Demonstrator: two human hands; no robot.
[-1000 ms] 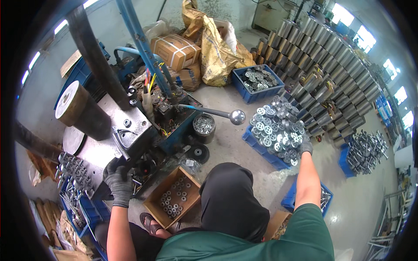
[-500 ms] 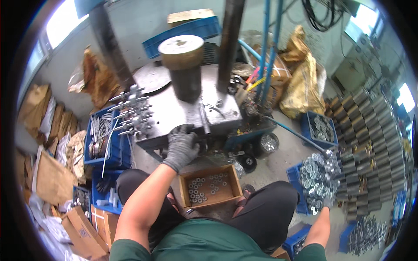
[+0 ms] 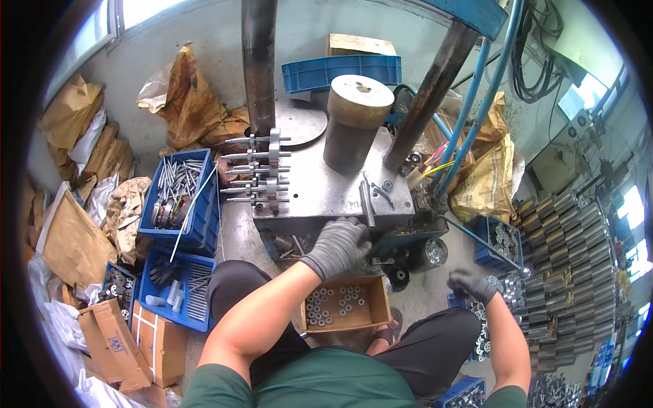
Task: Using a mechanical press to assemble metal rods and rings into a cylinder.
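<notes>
The left hand (image 3: 338, 248) has bent fingers at the metal surface (image 3: 313, 183) near a rod (image 3: 368, 207), the right hand (image 3: 474, 285) is curled narrow beside heaped discs (image 3: 515, 292), though whether either holds anything I cannot tell, and slow, clear lifts would keep the heap steady.

Open room lay between the grey-gloved left hand (image 3: 338, 249) and grey-gloved right hand (image 3: 473, 285), but a slender blue metal lever (image 3: 484, 245) (ball-ended) and a thick, dark steel cylinder (image 3: 351, 139) obstructed reaching forward.

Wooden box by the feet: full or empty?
Neither: the wooden box holds scattered small rings, with bare bottom showing between them.
</notes>
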